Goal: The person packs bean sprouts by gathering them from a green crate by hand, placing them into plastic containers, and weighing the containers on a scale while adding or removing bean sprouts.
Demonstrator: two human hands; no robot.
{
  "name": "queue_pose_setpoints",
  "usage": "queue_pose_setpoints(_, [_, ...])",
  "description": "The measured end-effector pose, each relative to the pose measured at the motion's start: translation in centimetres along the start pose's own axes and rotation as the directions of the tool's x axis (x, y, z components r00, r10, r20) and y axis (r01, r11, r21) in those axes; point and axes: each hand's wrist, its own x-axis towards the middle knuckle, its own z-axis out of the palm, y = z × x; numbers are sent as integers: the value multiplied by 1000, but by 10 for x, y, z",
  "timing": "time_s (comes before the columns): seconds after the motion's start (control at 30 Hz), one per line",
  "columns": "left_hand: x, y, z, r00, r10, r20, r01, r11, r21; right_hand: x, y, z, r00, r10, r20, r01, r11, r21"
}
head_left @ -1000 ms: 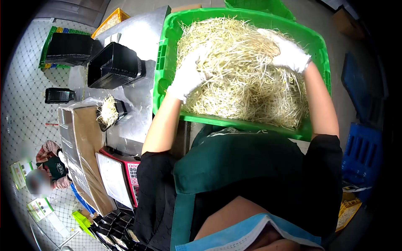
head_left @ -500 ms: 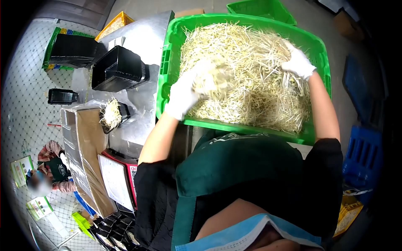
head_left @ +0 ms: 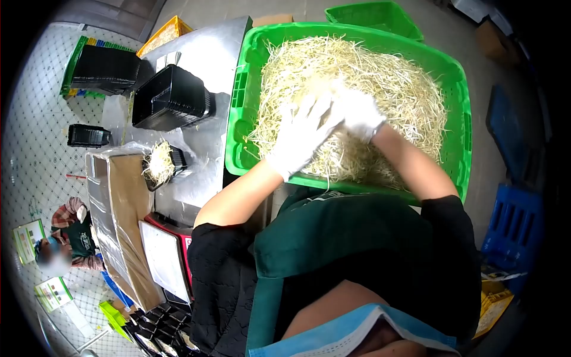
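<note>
A green plastic crate (head_left: 464, 119) holds a large heap of pale bean sprouts (head_left: 410, 77). My left hand (head_left: 302, 135), in a white glove, rests on the heap with its fingers stretched out and apart. Close beside it, my right hand (head_left: 360, 116), also gloved in white, reaches in from the right; its fingers are blurred and partly lost in glare. Sprouts lie under and in front of both hands. Left of the crate, a black plastic tray (head_left: 177, 156) filled with bean sprouts sits on a scale beside a cardboard box.
A stack of black trays (head_left: 172, 98) stands on the metal table (head_left: 223, 44). The cardboard box (head_left: 128, 202) and a red scale (head_left: 169, 256) are nearer me. Filled trays (head_left: 163, 327) lie lower left. Another person (head_left: 74, 238) works at far left. Another green crate (head_left: 375, 18) is behind.
Both hands have come together over the middle of the heap: my right hand moved left, my left hand slightly right. The clump at my left hand is no longer distinct.
</note>
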Motion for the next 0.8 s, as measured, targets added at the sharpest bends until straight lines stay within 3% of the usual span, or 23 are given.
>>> queue_pose_setpoints(0.03, [5, -7, 7, 1000, 9, 2, -9, 1000, -3, -8, -4, 10, 976, -191, -107, 183, 980, -82])
queue_pose_setpoints(0.1, [17, -20, 21, 997, 42, -63, -55, 975, -215, -3, 6, -8, 994, -100, 41, 98, 994, 47])
queue_pose_setpoints(0.13, [30, -18, 16, 999, -9, 48, 26, 936, -350, -1, 8, -24, 993, -67, 93, 59, 994, 88])
queue_pose_setpoints(0.17, [43, -17, 11, 985, -61, 159, 128, 878, -461, 7, 13, -42, 983, 89, 163, -137, 941, 309])
queue_pose_setpoints(0.2, [56, -13, 6, 958, -183, 221, 263, 870, -416, 12, 16, -51, 942, 215, 258, -320, 808, 494])
queue_pose_setpoints(0.23, [66, -11, 6, 911, -308, 273, 394, 845, -362, 9, 19, -53, 943, 213, 254, -316, 810, 494])
queue_pose_setpoints(0.27, [73, -5, 16, 891, -379, 251, 437, 866, -243, 3, 22, -55, 969, 152, 195, -225, 869, 440])
queue_pose_setpoints(0.3, [76, -3, 13, 888, -388, 247, 445, 862, -243, -3, 25, -56, 986, 80, 146, -130, 918, 375])
queue_pose_setpoints(0.33, [77, 0, 8, 837, -418, 352, 519, 811, -271, -8, 29, -43, 987, 118, 113, -141, 964, 224])
queue_pose_setpoints(0.37, [76, 3, 2, 779, -432, 455, 588, 756, -288, -20, 30, -26, 986, 113, 119, -138, 964, 226])
queue_pose_setpoints(0.43, [55, -4, 16, 807, -421, 414, 544, 802, -245, -51, 21, -5, 954, -194, -226, 134, 957, -257])
queue_pose_setpoints(0.47, [40, -14, 23, 952, -261, 157, 294, 925, -242, -58, 22, -5, 971, -149, -188, 84, 947, -311])
queue_pose_setpoints(0.53, [33, -24, 36, 995, -36, -95, 19, 986, -166, -50, 39, -6, 981, -105, -166, 63, 969, -238])
queue_pose_setpoints(0.57, [38, -30, 44, 993, -93, -69, 70, 956, -285, -44, 49, -7, 988, -69, -136, 46, 985, -167])
queue_pose_setpoints(0.6, [42, -34, 48, 987, -154, -41, 126, 910, -396, -33, 59, -19, 995, -90, -31, 94, 979, 179])
queue_pose_setpoints(0.63, [48, -33, 40, 987, -155, -44, 126, 911, -393, -25, 65, -26, 995, -93, -33, 97, 979, 177])
queue_pose_setpoints(0.7, [63, -33, 24, 910, -346, 226, 409, 666, -624, -18, 63, -44, 988, 86, 126, -104, 983, 148])
queue_pose_setpoints(0.73, [59, -31, 23, 937, -347, 51, 307, 741, -597, -17, 55, -56, 971, 158, 179, -177, 979, 100])
queue_pose_setpoints(0.8, [49, -28, 20, 934, -339, 111, 324, 674, -664, -29, 37, -53, 988, 82, 130, -101, 984, 144])
